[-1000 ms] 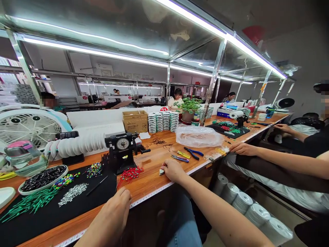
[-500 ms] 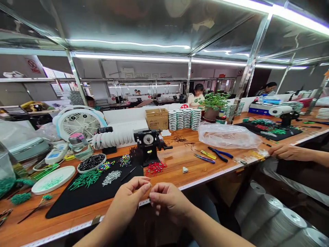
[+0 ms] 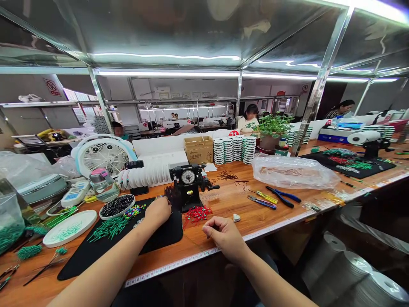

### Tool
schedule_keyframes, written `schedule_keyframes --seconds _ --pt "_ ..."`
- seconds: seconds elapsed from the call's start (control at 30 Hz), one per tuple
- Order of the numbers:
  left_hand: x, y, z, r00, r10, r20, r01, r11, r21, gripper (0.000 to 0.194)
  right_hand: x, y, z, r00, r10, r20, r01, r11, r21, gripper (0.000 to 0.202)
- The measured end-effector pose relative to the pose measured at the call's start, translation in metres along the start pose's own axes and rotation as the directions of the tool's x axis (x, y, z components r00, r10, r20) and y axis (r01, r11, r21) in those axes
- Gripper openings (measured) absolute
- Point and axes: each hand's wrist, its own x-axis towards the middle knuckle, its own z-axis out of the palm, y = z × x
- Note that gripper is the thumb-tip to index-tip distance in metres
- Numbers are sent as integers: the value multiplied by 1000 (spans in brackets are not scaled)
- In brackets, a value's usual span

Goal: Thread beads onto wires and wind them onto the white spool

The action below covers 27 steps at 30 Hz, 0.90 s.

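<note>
My left hand (image 3: 159,212) reaches over the black mat (image 3: 162,238), at the small multicoloured beads near the black counter machine (image 3: 188,181). Its fingertips are hidden behind the hand. My right hand (image 3: 223,234) is above the table's front edge, right of the red pieces (image 3: 198,213), with thumb and fingers pinched together; what they hold is too small to make out. On the mat lie green pieces (image 3: 110,228) and coloured beads (image 3: 136,211), beside a white bowl of black pieces (image 3: 117,206). Small silvery pieces are partly covered by my left arm.
Blue-handled pliers (image 3: 283,196), cutters (image 3: 262,202) and a yellow tool (image 3: 267,197) lie right of the machine. A plastic bag (image 3: 294,172), green-and-white spools (image 3: 237,149) and a cardboard box (image 3: 198,150) stand behind. A white plate (image 3: 70,228) sits left. Other people sit further back.
My hands have moved apart: the left went forward to the beads on the mat, the right shifted right and slightly up. The other person's hand at the right has left the view.
</note>
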Motion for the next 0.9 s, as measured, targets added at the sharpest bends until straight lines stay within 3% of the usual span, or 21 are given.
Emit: schedule_keyframes --seconds 0.17,0.33,0.43,0.5,0.57,0.6,0.67,0.73,0.8,0.9 --pt "-7 -2 -15 998 -40 -58 28 982 -189 18 -1 -1 -1 1000 -13 7 13 1000 -17 21" --pt "-66 -4 -29 999 -52 -5 42 846 -532 23 -2 -4 -2 999 2 32 -3 1000 31 26" --pt "-118 0 -22 995 -48 87 96 682 -725 20 -10 -14 14 992 124 37 -129 970 205 31" --pt "-150 4 -13 969 -9 246 237 300 -924 17 -21 -22 32 971 216 103 -239 907 346 33" --pt "-172 9 -2 937 41 346 342 78 -936 18 -33 -28 49 944 261 204 -328 820 469 34" --pt "-180 10 3 922 60 382 381 17 -924 19 -39 -29 57 929 273 250 -366 775 514 34" --pt "-188 10 14 892 99 440 448 -71 -891 22 -46 -28 66 906 302 296 -420 724 548 35" --pt "-191 8 24 866 147 477 495 -128 -859 23 -49 -25 69 894 335 298 -446 736 510 37" --pt "-191 5 30 845 200 497 528 -150 -836 23 -50 -22 67 886 352 303 -459 758 463 38" --pt "-191 1 34 827 247 505 550 -165 -819 22 -51 -20 62 856 340 389 -504 713 487 37"
